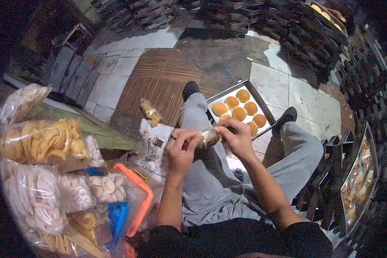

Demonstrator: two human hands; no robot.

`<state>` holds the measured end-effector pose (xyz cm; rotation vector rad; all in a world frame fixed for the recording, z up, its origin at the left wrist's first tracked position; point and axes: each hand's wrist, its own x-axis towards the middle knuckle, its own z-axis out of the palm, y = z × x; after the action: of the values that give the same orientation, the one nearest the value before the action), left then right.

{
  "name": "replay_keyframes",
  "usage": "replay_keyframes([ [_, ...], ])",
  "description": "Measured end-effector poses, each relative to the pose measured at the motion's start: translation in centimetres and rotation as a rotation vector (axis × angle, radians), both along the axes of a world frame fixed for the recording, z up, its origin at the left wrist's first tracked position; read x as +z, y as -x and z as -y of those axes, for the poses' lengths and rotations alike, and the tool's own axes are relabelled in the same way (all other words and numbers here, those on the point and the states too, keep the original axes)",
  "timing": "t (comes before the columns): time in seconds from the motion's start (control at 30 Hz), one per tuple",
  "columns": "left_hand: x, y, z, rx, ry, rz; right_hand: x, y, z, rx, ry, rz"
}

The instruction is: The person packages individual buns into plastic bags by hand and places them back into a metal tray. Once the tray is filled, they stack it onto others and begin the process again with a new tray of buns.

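A small plastic packet (210, 139) is gripped by the fingertips of the left hand (179, 148) at its nine o'clock and the right hand (238, 136) at its three; toward one o'clock, nearer the right, a tray (262, 100) is seen.

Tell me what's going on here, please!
The left hand and right hand are pinching a small, see-through packet between them. Something brownish is inside, but it is too blurry to say what. Round golden buns sit in a tray on the floor. Off to the left, plastic bags are piled up, full of white and yellow pieces.
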<state>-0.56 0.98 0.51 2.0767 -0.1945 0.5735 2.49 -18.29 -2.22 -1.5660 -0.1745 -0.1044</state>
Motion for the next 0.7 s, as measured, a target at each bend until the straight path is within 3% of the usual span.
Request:
replay_keyframes([
  [0.07, -1.1, -1.4, -0.7, -0.07, 0.008, 0.022, 0.8, -1.0, -0.1, 0.0, -0.113, -0.078],
  [0.1, -0.1, -1.9, 0.0, -0.059, 0.146, -0.032, 2.7, -1.5, 0.2, -0.031, 0.023, -0.029],
  [0.13, -0.1, -2.6, 0.3, -0.066, 0.156, -0.045, 2.9, -2.1, 0.3, -0.007, -0.014, -0.128],
  [0.23, -0.4, -4.5, -0.1, 0.037, 0.081, -0.059, -0.5, -4.9, 0.6, 0.009, -0.148, -0.316],
  [0.27, -0.5, -4.1, -0.4, 0.036, 0.087, -0.061, -1.6, -5.3, 1.6, -0.008, -0.322, -0.43],
  [0.33, 0.6, -2.6, -1.5, 0.076, 0.076, -0.179, -3.1, -4.0, 1.8, 0.024, -0.28, -0.426],
  [0.4, -1.5, -1.5, -3.0, 0.053, 0.101, -0.262, -3.6, -1.8, 1.2, 0.036, -0.202, -0.495],
  [0.47, -1.6, -1.1, -3.3, 0.0, 0.599, -0.669, -4.9, -1.3, 0.3, 0.004, -0.323, -0.574],
  [0.5, -2.3, -1.3, -2.5, 0.023, 0.699, -0.52, -4.4, -1.3, -0.1, -0.01, -0.399, -0.546],
  [0.53, -2.5, -1.6, -2.5, 0.023, 0.703, -0.531, -4.0, -1.4, -0.2, -0.025, -0.475, -0.514],
  [0.67, -0.1, -3.2, -2.8, 0.124, 0.493, -0.526, 0.1, -3.1, 1.0, -0.04, -0.269, -0.411],
  [0.7, -0.1, -4.0, -2.6, 0.065, 0.417, -0.34, 1.1, -4.0, 1.0, -0.066, -0.19, -0.353],
])
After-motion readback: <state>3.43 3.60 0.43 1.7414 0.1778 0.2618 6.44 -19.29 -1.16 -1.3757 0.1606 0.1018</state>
